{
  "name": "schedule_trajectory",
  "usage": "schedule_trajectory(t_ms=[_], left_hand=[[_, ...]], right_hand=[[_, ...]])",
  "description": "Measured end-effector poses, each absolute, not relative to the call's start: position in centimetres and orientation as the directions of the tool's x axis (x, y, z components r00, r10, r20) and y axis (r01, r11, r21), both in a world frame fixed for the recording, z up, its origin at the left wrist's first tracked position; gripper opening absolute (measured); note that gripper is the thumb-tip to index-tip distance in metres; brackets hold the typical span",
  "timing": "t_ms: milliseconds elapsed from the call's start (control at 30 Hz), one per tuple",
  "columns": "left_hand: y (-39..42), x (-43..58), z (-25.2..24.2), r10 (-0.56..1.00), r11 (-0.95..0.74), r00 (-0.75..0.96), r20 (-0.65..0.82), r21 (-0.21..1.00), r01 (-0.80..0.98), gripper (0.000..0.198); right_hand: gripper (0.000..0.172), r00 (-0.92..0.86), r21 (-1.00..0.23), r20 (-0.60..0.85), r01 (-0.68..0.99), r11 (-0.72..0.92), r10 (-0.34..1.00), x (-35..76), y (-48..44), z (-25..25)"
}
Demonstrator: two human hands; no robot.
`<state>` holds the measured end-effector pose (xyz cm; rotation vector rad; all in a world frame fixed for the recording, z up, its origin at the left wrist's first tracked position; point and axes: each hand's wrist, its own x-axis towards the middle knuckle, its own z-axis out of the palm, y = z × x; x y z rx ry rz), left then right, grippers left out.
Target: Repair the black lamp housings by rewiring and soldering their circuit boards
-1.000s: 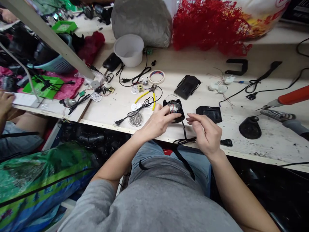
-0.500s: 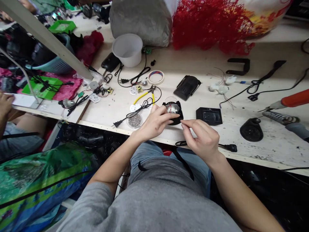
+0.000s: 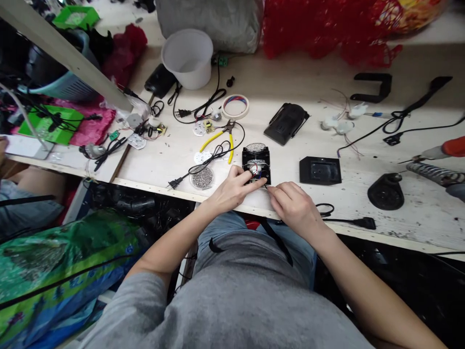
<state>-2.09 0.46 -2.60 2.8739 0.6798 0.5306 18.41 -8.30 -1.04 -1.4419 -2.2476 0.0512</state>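
Note:
A small open black housing (image 3: 246, 157) lies on the bench in front of me, with a round clear lens at its far end and white parts with red and blue wires inside. My left hand (image 3: 234, 189) rests on its near left side, fingers bent over it and the index finger stretched along the near edge. At the near right corner, my right hand (image 3: 296, 203) has thumb and fingertips pinched together. A thin dark bit shows at those fingertips, too small to name. Part of the housing is hidden under my left fingers.
Left of the housing lie yellow-handled pliers (image 3: 218, 139), a black power cord (image 3: 189, 173) and a round dish of small screws (image 3: 202, 178). To the right are a black box-shaped cover (image 3: 320, 171), a round black part (image 3: 385, 192) and an orange-handled tool (image 3: 454, 146). Another person's leg shows far left.
My left hand has drawn back toward me, uncovering more of the housing and its lens. My right fingertips have shifted slightly left and nearer to me. The camera view has shifted.

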Motion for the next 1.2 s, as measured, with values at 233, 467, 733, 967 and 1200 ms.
schedule_trajectory(t_ms=[233,467,733,967,1200], left_hand=[[0.7,-2.5,-2.5,0.438,-0.898,0.851,0.29,0.176,0.403,0.04],[0.6,-2.7,-2.7,0.409,-0.91,0.845,0.344,0.081,0.408,0.044],[0.3,-2.9,-3.2,0.448,-0.887,0.727,0.52,0.157,0.434,0.04],[-0.1,-2.8,-3.0,0.58,-0.814,0.554,0.597,0.389,0.432,0.019],[0.0,-3.1,-4.0,0.849,-0.503,0.374,0.374,0.788,0.354,0.097]], right_hand=[[0.023,-0.373,-0.361,0.35,0.793,0.491,0.859,19.0,-7.5,0.3],[0.051,-0.015,-0.392,0.373,0.904,0.172,0.928,24.1,0.2,3.1],[0.096,-0.034,-0.414,0.05,0.909,0.052,0.998,25.7,7.8,-0.6],[0.09,-0.074,-0.401,0.021,0.913,0.076,0.997,26.3,8.2,-0.1],[0.087,-0.058,-0.444,0.049,0.893,0.074,0.997,27.0,8.9,1.2]])
